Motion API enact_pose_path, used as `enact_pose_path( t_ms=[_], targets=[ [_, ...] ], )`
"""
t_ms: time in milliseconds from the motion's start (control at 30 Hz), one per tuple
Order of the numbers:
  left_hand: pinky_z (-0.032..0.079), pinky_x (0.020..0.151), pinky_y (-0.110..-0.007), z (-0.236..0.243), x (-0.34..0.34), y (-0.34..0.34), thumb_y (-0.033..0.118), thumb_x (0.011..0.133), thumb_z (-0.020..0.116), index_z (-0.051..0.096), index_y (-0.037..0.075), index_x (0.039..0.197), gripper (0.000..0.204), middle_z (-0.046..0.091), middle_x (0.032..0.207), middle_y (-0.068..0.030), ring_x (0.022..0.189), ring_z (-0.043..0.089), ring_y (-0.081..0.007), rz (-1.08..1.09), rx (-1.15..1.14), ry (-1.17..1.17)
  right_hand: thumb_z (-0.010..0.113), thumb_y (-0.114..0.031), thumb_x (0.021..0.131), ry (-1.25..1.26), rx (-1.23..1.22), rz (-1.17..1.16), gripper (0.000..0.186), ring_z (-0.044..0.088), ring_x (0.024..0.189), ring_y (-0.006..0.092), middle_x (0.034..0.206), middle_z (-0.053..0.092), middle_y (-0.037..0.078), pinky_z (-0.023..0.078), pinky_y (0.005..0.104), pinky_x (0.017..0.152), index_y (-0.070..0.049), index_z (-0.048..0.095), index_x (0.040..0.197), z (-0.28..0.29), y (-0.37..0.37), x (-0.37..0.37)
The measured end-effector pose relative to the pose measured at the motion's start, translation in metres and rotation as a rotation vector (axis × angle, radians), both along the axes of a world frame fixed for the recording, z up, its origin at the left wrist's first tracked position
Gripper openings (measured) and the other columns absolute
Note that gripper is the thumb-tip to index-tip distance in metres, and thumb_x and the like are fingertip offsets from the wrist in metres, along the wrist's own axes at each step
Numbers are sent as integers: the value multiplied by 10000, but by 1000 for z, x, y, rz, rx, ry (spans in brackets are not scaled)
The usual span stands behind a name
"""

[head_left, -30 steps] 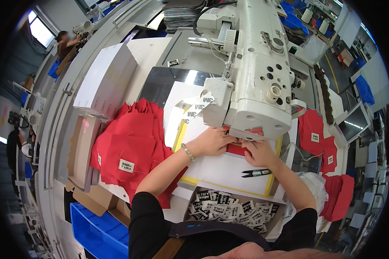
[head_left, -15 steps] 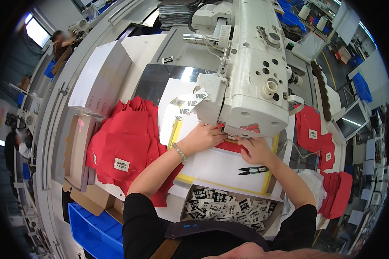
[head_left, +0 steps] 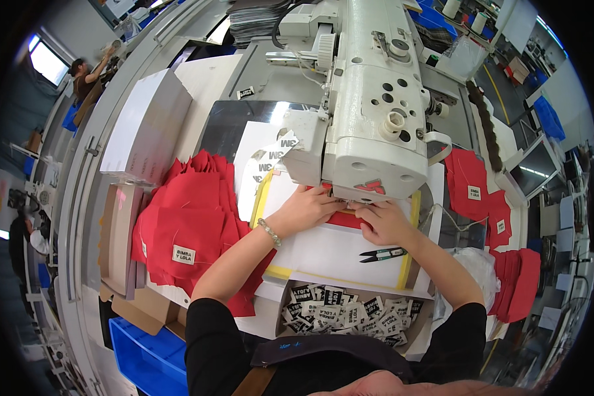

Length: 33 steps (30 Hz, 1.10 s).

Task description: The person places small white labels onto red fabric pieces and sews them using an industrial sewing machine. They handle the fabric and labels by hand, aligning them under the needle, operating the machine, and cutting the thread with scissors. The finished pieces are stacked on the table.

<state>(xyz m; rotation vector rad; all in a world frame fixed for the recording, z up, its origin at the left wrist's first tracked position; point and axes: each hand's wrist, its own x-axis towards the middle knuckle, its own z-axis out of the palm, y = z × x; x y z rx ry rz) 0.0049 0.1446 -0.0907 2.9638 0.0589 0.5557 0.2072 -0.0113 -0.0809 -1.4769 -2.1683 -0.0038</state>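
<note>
Under the head of a large white industrial sewing machine (head_left: 369, 112) lies a red fabric piece (head_left: 342, 219), mostly covered by my hands and the machine. My left hand (head_left: 307, 211), with a beaded bracelet at the wrist, has its fingertips closed down on the fabric's left side by the needle area. From the other side my right hand (head_left: 384, 222) pinches the fabric with bent fingers. The needle itself is hidden. Black-bladed thread snips (head_left: 383, 255) rest on the white yellow-edged work board (head_left: 323, 256), just below my right hand.
An open box (head_left: 417, 335) of small woven labels sits before me. At left are a pile of red fabric pieces (head_left: 191, 224), a tall white box (head_left: 145, 129) and a blue bin (head_left: 145, 356). More red pieces (head_left: 468, 185) lie at right. A person (head_left: 86, 78) works far left.
The view has shifted slightly, so the machine appears further left. My hands remain at the red fabric under the machine head, with only slight finger movement.
</note>
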Motion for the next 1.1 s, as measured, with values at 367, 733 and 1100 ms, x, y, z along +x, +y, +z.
enact_pose_path(
  t_ms=[367,733,1100],
  targets=[
    [409,915,-436,2,4,5,162,808,668,690,196,1128,322,659,1103,-6,1071,581,-204,4,-114,53,627,-55,632,21,217,61,206,617,928,210,910,687,24,473,345,789,-87,627,835,-4,6,7],
    [503,817,-425,-18,8,27,129,831,654,678,102,1043,215,634,1080,-127,962,614,-328,78,-283,224,622,-47,609,50,314,50,145,596,828,209,837,664,18,474,345,711,-88,643,746,-4,20,18],
    [434,921,-400,-2,2,16,109,828,654,706,133,1082,261,648,1073,-57,1027,592,-262,57,-170,127,670,-117,674,-46,229,93,124,590,853,188,862,636,11,460,337,772,-92,633,789,-1,11,15]
  ],
)
